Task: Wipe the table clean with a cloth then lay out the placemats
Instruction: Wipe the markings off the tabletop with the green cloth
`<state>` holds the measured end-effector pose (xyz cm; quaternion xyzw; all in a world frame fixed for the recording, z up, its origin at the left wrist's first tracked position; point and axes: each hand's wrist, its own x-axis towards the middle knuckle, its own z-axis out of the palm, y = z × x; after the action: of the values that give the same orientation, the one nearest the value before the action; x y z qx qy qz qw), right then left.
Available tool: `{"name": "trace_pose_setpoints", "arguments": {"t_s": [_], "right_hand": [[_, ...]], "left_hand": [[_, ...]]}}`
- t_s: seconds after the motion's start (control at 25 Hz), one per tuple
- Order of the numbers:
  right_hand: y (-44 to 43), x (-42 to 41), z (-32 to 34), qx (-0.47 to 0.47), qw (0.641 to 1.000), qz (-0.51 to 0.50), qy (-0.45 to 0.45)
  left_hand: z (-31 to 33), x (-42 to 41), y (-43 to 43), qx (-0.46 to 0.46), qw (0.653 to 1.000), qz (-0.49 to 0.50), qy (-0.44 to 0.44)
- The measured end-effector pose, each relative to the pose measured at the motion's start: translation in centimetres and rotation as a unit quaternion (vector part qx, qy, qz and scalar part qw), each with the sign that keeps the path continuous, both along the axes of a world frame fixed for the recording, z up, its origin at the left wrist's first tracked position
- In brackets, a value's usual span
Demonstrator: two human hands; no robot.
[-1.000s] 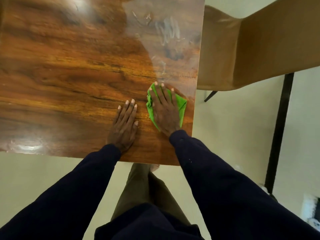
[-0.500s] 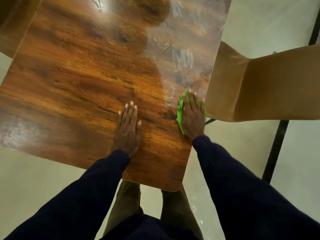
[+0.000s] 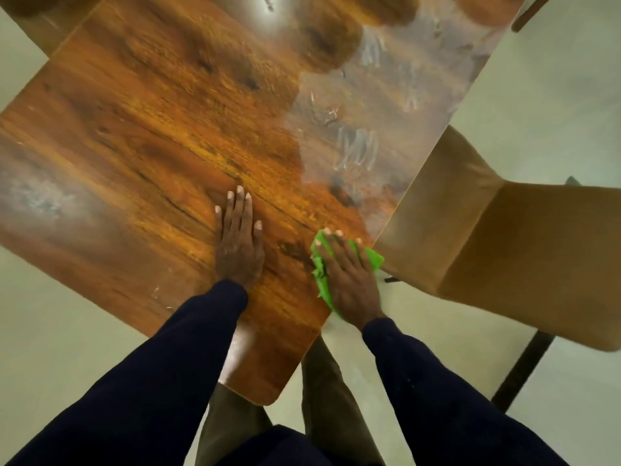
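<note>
A glossy brown wooden table point(image 3: 161, 136) fills the upper left of the head view. My right hand point(image 3: 349, 277) lies flat on a bright green cloth point(image 3: 373, 257) at the table's right edge, near its front corner; part of the cloth hangs past the edge. My left hand point(image 3: 238, 240) rests palm down on the bare wood just to the left, fingers together, holding nothing. Whitish smears point(image 3: 356, 149) show on the surface farther back on the right. No placemats are in view.
A tan chair point(image 3: 504, 250) with a black leg point(image 3: 524, 364) stands close against the table's right edge. Another chair's corner point(image 3: 40, 18) shows at the top left. Pale floor point(image 3: 60, 338) surrounds the table; my legs are below its front corner.
The right hand slid the cloth right to the table's edge and back along it toward me. The left hand stayed flat on the wood. My view turned, so the table looks rotated.
</note>
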<state>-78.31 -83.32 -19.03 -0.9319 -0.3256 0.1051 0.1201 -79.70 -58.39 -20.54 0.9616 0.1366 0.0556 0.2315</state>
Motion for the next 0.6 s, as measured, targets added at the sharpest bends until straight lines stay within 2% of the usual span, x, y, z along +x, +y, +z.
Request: {"name": "trace_pose_setpoints", "arguments": {"t_s": [0.12, 0.2, 0.28, 0.48, 0.6], "right_hand": [[-3.2, 7.0, -0.7, -0.041, 0.997, -0.042, -0.039], [-1.8, 12.8, -0.7, -0.049, 0.996, -0.070, -0.026], [1.9, 14.9, -0.7, -0.057, 0.995, -0.072, -0.035], [8.7, 14.6, -0.2, -0.026, 0.998, 0.012, -0.049], [7.5, 9.9, -0.1, -0.025, 0.994, 0.103, -0.033]], "left_hand": [[-0.8, -0.6, 0.4, 0.050, 0.999, -0.003, -0.012], [-1.1, -0.2, -0.2, 0.063, 0.998, -0.023, -0.010], [-1.1, -0.2, 0.0, 0.067, 0.998, -0.021, -0.004], [-1.1, -0.2, -0.3, 0.090, 0.996, -0.011, -0.008], [-1.1, -0.2, -0.1, 0.089, 0.996, -0.014, -0.009]]}}
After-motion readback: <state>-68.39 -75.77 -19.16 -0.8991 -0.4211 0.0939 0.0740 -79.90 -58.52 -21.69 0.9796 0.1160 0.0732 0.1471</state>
